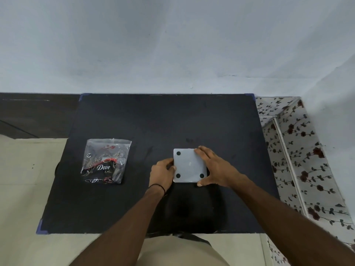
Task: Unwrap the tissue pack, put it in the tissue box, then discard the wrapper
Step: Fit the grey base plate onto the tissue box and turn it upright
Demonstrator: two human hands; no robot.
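The tissue box [189, 166] is a pale grey square lying upside down on the black table [153, 121], its flat base with black round feet facing up. My left hand [163, 174] grips its left edge and my right hand [213, 167] holds its right side, fingers over the far and near corners. A clear plastic wrapper [105, 161] printed "Dove" in red, black and white lies flat on the table to the left, apart from both hands. I cannot tell whether tissues are still inside the wrapper or inside the box.
The black table top has blue tape at its corners [41, 226]. A floral-patterned cloth surface [299, 150] stands right of the table. A pale wall [172, 45] rises behind. Beige floor [25, 179] lies to the left.
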